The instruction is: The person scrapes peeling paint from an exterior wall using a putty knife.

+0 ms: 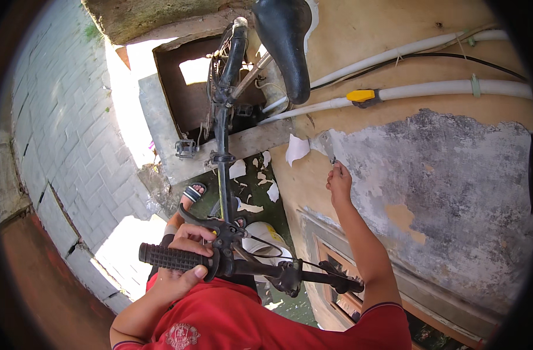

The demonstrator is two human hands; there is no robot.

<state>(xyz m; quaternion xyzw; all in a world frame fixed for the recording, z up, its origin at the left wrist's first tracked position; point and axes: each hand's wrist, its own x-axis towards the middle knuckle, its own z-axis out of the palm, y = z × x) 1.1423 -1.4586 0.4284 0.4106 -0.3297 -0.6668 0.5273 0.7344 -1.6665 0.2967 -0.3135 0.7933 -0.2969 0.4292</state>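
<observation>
My left hand (pixel 177 283) is wrapped around the black ribbed handlebar grip (pixel 161 256) of a bicycle (pixel 222 131), beside its brake lever (pixel 190 217). My right arm reaches out to the wall, and the right hand (pixel 340 185) holds a scraper (pixel 326 143) by its handle. Its blade lies at the edge of the paint, where a curled flap of pale paint (pixel 297 150) stands off the tan wall (pixel 368 131). Right of the blade spreads a bare grey and white patch (pixel 453 169). The scraper's handle is mostly hidden in my fingers.
The bicycle's black saddle (pixel 285 46) leans close to the wall. White pipes (pixel 418 90) with a yellow-handled valve (pixel 361 95) run along it. Paint flakes (pixel 252 207) litter the ground by a white bucket (pixel 263 236). A framed window (pixel 345 291) sits below the bare patch; paving (pixel 79 134) lies left.
</observation>
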